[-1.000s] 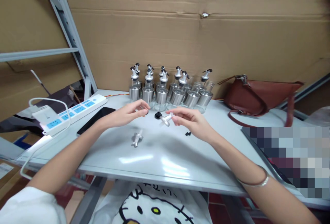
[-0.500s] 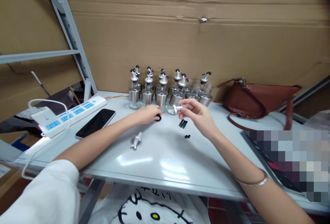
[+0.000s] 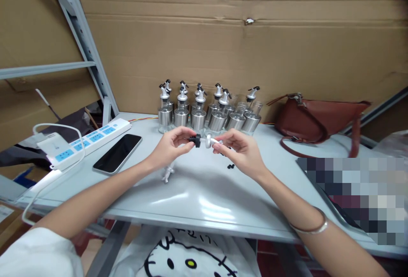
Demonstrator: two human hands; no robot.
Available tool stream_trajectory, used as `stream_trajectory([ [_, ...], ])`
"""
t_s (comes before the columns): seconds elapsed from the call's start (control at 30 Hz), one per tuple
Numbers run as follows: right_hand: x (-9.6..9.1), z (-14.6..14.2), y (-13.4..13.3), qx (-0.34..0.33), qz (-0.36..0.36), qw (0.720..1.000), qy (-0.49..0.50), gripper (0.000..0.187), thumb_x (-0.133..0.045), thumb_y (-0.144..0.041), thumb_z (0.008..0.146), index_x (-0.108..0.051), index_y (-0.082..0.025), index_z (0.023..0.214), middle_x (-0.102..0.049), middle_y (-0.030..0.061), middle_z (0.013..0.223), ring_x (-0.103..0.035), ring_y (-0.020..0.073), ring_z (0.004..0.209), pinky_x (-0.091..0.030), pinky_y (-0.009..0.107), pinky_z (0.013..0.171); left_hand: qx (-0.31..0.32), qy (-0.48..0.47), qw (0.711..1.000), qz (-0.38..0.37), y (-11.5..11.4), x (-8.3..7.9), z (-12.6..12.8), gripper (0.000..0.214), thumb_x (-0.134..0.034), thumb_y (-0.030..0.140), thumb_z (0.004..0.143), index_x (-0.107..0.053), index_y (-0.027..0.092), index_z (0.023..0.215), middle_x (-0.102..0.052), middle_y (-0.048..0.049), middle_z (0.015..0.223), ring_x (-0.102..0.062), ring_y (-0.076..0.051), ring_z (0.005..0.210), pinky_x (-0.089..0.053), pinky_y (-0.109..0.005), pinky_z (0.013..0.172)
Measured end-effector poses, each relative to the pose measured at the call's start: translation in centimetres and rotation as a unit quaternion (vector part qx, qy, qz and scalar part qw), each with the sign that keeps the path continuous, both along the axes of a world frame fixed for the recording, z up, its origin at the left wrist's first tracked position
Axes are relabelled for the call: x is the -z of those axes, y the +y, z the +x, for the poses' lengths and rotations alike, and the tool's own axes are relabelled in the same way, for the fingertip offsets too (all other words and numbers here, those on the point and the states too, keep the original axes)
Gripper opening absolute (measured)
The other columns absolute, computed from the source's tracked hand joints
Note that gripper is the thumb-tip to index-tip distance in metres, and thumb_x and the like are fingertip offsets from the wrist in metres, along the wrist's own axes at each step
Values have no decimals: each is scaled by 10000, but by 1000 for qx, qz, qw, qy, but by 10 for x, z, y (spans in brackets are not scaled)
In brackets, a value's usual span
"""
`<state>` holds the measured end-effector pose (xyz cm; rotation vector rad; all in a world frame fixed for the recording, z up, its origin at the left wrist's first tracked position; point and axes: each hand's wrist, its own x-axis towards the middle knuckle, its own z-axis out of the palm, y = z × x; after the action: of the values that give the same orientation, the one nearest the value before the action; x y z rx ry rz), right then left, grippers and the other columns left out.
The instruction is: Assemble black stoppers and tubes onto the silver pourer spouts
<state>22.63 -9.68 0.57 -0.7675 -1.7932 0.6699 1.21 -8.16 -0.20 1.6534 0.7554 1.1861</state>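
My left hand (image 3: 177, 143) pinches a black ribbed stopper (image 3: 196, 141) above the table. Facing it, my right hand (image 3: 237, 149) grips a white pourer spout (image 3: 209, 141) by its slim end, with its round collar toward the stopper. The two parts are lined up end to end; whether they touch I cannot tell. Below my left wrist lies another white pourer spout (image 3: 167, 173). Two small black caps (image 3: 230, 167) rest under my right hand, and black pieces behind its fingers are mostly hidden.
Several glass-and-steel bottles (image 3: 198, 119) stand along the cardboard wall, most with pourers fitted. A phone (image 3: 117, 153) and a power strip (image 3: 95, 138) lie at the left. A brown handbag (image 3: 321, 119) and a blurred-out flat object (image 3: 353, 200) occupy the right.
My left hand has lifted the black stopper off the table and brought it toward the white pourer spout. My right hand has turned slightly, keeping hold of the spout.
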Motion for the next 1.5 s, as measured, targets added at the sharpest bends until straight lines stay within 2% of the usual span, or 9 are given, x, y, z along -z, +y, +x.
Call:
stream_trajectory([
  [0.2,1,-2,-3,-8,44,999,-28,166,-633,-324,818,-610,-163,849,-680,38,683,-670,146,605,-520,248,553,10,-21,999,-33,-7,4,2,258,-727,236,672,-610,147,884,-657,-39,886,-632,-152,836,-516,-278,785],
  [0.4,5,-4,-1,0,51,998,-45,171,-591,-322,854,-599,-158,904,-634,10,638,-662,137,608,-508,233,559,-14,-44,999,-24,-12,-2,4,237,-742,224,658,-629,147,851,-652,-37,885,-619,-154,859,-513,-264,787],
  [0.57,5,-6,-1,31,122,988,-90,152,-584,-304,861,-636,-175,923,-646,12,678,-625,120,606,-504,232,568,-12,-45,998,-32,-12,-5,4,266,-771,260,633,-651,149,844,-680,-39,891,-642,-171,872,-521,-305,844],
  [0.7,5,-7,-2,40,198,973,-114,119,-569,-254,873,-656,-200,933,-713,49,867,-660,146,731,-531,256,653,-13,-25,998,-55,-13,-7,3,286,-793,266,604,-666,148,832,-694,-35,858,-656,-175,838,-538,-318,827],
  [0.8,8,-6,-2,30,255,958,-131,138,-541,-211,888,-658,-210,960,-718,51,886,-672,161,791,-540,275,704,-18,-9,998,-62,-13,-7,4,296,-811,297,570,-675,145,785,-701,-34,813,-662,-179,790,-549,-323,788],
  [1.1,7,-5,-8,35,432,876,-211,271,-420,-81,899,-650,-157,1021,-717,102,919,-664,160,762,-539,263,655,18,-21,994,-107,-10,-2,1,214,-831,247,548,-700,172,700,-690,-2,715,-630,-121,670,-520,-230,664],
  [1.2,9,-11,-12,41,394,899,-188,231,-442,-103,898,-652,-165,973,-724,86,881,-673,153,744,-546,252,648,9,-11,996,-85,-13,-6,1,187,-825,226,546,-694,160,661,-654,3,679,-598,-109,631,-506,-224,620],
  [1.33,17,-20,-18,39,232,966,-108,125,-534,-227,882,-651,-193,860,-728,67,854,-690,173,753,-561,284,680,18,1,1000,-26,-18,-13,1,136,-805,196,570,-706,158,656,-617,-2,674,-574,-105,630,-490,-219,591],
  [1.5,21,-27,-23,12,42,999,-9,174,-612,-331,825,-621,-176,747,-717,73,788,-681,180,656,-549,298,595,24,29,999,29,-19,-12,-1,81,-770,193,634,-717,171,691,-621,-15,693,-574,-111,657,-494,-233,630],
])
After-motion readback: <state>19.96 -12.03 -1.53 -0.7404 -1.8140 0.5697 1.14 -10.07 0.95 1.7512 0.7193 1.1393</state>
